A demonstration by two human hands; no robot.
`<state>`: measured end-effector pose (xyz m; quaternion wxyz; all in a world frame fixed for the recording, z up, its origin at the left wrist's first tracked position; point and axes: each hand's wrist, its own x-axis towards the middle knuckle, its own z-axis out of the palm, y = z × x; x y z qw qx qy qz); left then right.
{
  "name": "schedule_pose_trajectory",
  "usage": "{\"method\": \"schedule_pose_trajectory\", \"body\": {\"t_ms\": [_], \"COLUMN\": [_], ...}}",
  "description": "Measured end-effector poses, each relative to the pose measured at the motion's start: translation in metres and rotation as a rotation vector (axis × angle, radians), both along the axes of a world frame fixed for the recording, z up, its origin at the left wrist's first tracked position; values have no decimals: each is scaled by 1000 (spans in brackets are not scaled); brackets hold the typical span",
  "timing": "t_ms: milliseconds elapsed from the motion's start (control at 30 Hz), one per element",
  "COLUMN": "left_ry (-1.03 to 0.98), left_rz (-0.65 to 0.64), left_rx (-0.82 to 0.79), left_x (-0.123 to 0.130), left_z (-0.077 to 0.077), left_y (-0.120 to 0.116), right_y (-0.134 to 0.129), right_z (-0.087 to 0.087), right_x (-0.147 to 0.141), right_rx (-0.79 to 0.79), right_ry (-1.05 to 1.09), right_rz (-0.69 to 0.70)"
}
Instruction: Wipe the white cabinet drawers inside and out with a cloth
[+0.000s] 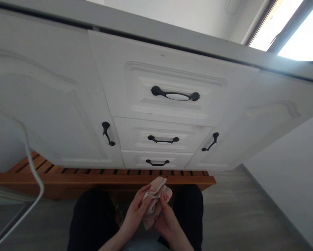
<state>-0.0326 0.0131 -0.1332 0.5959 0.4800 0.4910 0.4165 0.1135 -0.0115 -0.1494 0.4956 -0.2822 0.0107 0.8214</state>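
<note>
A crumpled pale pink cloth [156, 193] with reddish marks is bunched up between my two hands, above my lap. From the left, my left hand [138, 209] grips it with thumb and fingers. On the other side my right hand [167, 218] has its thumb pressed on the cloth, its fingers partly hidden behind the folds. A lower corner of the cloth hangs down between the palms.
A white cabinet front with drawers and doors stands before me, with a dark top drawer handle [175, 94]. Below it runs a slatted wooden bench [104, 178]. A white cable [32, 167] loops at the left. A window [289, 31] is at upper right.
</note>
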Motion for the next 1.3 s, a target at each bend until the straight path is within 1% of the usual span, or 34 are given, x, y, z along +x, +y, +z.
{"method": "schedule_pose_trajectory", "body": {"t_ms": [67, 133, 233, 333, 400, 467, 533, 600, 667, 700, 733, 800, 867, 933, 1000, 1067, 1100, 1167, 1200, 1233, 1300], "left_ry": [101, 154, 183, 184, 190, 196, 165, 107, 128, 188, 274, 463, 593, 652, 666, 650, 628, 542, 480, 414, 294], "left_rz": [-69, -140, -184, -114, -58, -44, -39, -11, -8, -57, -144, -368, -545, -626, -654, -669, -681, -669, -618, -525, -277], "left_rx": [127, 216, 290, 267, 255, 263, 236, 174, 191, 245, 320, 463, 546, 590, 604, 583, 563, 524, 504, 480, 387], "left_x": [-4, -8, -7, -2, 0, 0, -2, -5, -9, -10, -12, -14, -13, -11, -8, -5, -5, -5, -5, -6, -6], "left_z": [-1, -1, 2, 4, 4, 1, -3, -7, -7, -5, -1, 10, 23, 36, 46, 52, 53, 48, 42, 35, 17], "left_y": [-4, -8, -10, -8, -5, -3, -1, 1, 2, 3, 3, 1, -1, -4, -7, -10, -12, -14, -14, -14, -11], "right_y": [4, 9, 14, 15, 13, 11, 9, 7, 6, 5, 5, 4, 4, 4, 3, 1, 0, -2, -3, -2, 0], "right_z": [2, 9, 24, 38, 43, 46, 46, 46, 47, 48, 49, 53, 56, 56, 51, 44, 41, 38, 38, 38, 37], "right_x": [10, 20, 26, 19, 13, 10, 9, 9, 11, 12, 13, 15, 18, 21, 23, 23, 22, 23, 24, 26, 28], "right_rx": [-36, -39, 39, 90, 80, 55, 31, 6, -6, -7, -1, 31, 73, 85, 57, 23, 19, 47, 69, 92, 125], "right_ry": [54, 59, 17, -35, -82, -102, -67, 10, 85, 105, 107, 71, 21, -16, -55, -89, -96, -104, -116, -141, -216], "right_rz": [66, 113, 134, 87, 51, 38, 27, 30, 49, 58, 62, 58, 62, 52, 25, -9, -19, -23, -21, -17, -4]}}
